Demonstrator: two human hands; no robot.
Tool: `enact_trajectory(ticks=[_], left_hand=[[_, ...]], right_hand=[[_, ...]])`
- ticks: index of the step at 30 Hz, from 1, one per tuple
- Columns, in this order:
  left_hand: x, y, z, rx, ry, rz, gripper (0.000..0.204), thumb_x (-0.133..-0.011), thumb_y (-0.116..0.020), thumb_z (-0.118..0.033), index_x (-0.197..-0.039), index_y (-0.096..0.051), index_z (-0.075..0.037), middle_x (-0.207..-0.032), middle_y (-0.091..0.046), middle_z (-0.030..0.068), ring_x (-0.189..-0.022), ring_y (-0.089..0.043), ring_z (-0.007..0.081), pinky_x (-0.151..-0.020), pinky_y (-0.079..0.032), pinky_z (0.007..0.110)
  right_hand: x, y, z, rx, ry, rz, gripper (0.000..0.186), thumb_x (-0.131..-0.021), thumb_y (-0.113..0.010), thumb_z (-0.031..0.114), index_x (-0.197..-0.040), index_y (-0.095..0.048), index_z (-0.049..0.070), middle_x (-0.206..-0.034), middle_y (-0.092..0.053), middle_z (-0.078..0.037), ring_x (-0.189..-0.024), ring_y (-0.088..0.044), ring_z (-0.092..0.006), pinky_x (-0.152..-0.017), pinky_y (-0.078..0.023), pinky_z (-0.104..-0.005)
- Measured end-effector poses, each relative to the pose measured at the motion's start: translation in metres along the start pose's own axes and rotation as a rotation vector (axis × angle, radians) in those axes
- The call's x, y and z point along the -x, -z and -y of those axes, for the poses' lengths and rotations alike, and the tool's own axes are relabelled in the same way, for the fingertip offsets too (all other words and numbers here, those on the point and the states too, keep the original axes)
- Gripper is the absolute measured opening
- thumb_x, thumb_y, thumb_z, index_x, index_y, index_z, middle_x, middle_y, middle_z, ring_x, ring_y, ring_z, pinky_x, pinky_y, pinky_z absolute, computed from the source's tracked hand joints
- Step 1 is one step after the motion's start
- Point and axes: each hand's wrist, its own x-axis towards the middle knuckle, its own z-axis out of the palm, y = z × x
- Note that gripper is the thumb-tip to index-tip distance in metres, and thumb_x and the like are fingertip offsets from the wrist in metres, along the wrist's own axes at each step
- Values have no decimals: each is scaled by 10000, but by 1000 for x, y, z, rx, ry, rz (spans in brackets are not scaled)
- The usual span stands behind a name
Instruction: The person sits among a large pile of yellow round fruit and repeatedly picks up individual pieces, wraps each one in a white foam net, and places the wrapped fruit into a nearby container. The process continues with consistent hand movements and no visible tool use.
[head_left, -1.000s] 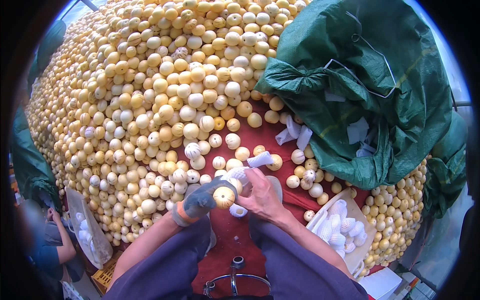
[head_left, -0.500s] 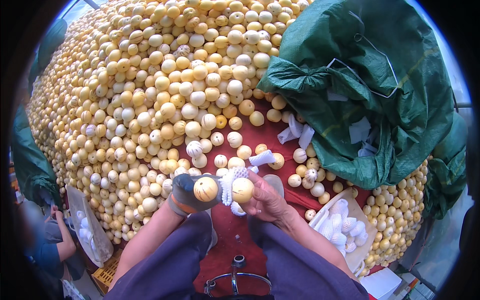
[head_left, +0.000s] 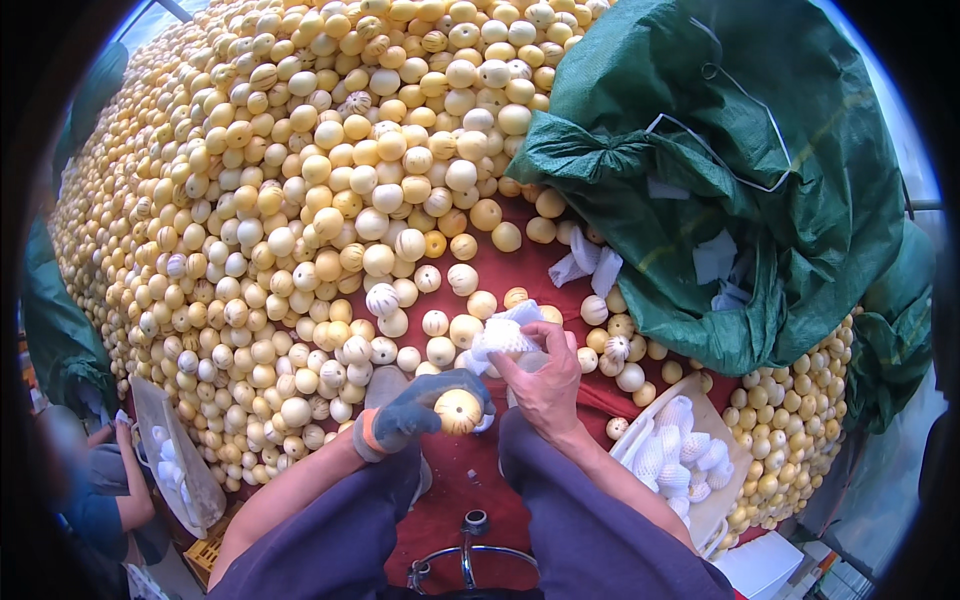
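PLACE: fruit-packing area | heaped yellow fruit (head_left: 290,205) | large green sack (head_left: 805,240) | tub (head_left: 724,502) of foam-netted fruit (head_left: 677,448)

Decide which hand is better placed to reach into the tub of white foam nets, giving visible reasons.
Probably the right hand: it pinches a white foam net and is nearer the tub. The gloved left hand is farther away and holds a striped yellow fruit.

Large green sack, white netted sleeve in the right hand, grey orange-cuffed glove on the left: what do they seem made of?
Large green sack: probably woven plastic, faintly shiny, with stiff creases. White netted sleeve: likely matte plastic foam, given its puffy mesh. Grey orange-cuffed glove: apparently dull fabric, from its snug fit; any coating is unclear.
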Motion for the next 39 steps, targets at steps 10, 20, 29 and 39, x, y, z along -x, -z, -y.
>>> enact_trajectory(ticks=[10, 20, 29, 39], left_hand=[[12, 13, 5, 217, 35, -306, 922, -885, -596, -671, -1419, -501, 75, -1328, -622, 163, -1255, -599, 282, -1127, -428, 408], [6, 15, 2, 621, 88, -364, 981, -833, -635, -615, -1504, -414, 66, -1513, -502, 190, -1354, -534, 319, -1158, -396, 519], [27, 31, 54, 314, 131, -433, 613, -890, -639, -527, -1356, -577, -133, -1271, -664, 68, -1168, -618, 228, -1035, -463, 464], [20, 18, 27, -894, 365, -337, 512, -922, -601, -549, -1311, -608, -216, -1141, -694, -41, -1077, -624, 169, -876, -492, 339]], right_hand=[[3, -11, -15, -1002, -467, 253, 475, -946, -780, 205, -1269, -487, 16, -1183, -639, -98, -1068, -661, -158, -857, -586, -274], [5, -16, -19, -1038, -568, 355, 411, -1054, -616, 356, -1303, -524, 42, -916, -645, -17, -657, -549, -41, -546, -429, -202], [10, -25, -8, -422, -132, 522, 631, -1016, -624, 329, -1492, -400, -18, -1239, -620, -213, -1031, -662, -274, -878, -542, -372], [8, -20, 6, -79, 138, 479, 702, -1015, -615, 332, -1511, -336, -78, -1358, -524, -339, -1195, -593, -483, -1037, -484, -483]])
